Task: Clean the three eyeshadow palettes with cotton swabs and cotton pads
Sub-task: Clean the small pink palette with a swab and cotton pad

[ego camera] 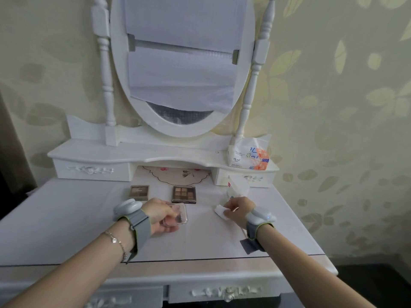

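My left hand [161, 215] grips a clear-cased eyeshadow palette [176, 215] just above the white tabletop, fingers curled round its edges. My right hand [239, 210] pinches a crumpled white cotton pad [220, 211] that rests on the table to the right of the palette. Two more palettes lie open farther back: a brown one [139, 192] on the left and a darker one with several brown pans [184, 194] in the middle. No cotton swab shows clearly.
A white pack of pads [238, 187] stands just behind my right hand. A tissue pack [249, 157] sits on the dresser's raised shelf [111, 152] at the right. An oval mirror [182, 63] covered with paper rises behind. The table's front edge [178, 261] runs below my wrists.
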The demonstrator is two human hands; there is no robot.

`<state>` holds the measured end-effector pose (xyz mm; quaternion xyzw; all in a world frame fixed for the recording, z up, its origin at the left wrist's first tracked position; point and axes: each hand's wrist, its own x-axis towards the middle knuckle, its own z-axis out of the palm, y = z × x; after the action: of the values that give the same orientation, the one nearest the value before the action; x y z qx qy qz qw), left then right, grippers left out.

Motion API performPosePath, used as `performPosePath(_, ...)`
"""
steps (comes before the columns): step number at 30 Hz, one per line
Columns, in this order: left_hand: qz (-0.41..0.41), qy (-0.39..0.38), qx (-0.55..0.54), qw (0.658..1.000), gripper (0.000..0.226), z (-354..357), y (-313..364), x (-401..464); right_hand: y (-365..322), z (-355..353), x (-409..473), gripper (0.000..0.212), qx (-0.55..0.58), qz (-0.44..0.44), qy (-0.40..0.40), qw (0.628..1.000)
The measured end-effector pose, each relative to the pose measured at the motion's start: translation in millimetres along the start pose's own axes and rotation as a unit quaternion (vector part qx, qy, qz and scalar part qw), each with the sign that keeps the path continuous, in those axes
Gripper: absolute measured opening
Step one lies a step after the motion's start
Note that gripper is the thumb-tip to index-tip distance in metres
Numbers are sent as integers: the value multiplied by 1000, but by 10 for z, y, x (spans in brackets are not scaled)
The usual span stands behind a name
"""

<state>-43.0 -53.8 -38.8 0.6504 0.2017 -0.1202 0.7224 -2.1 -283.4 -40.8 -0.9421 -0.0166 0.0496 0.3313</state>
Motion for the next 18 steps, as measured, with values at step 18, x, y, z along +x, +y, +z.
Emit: performPosePath(18,51,-3,57,997,48,-44,88,89,-341,-271,22,33,-74,-134,-57,987)
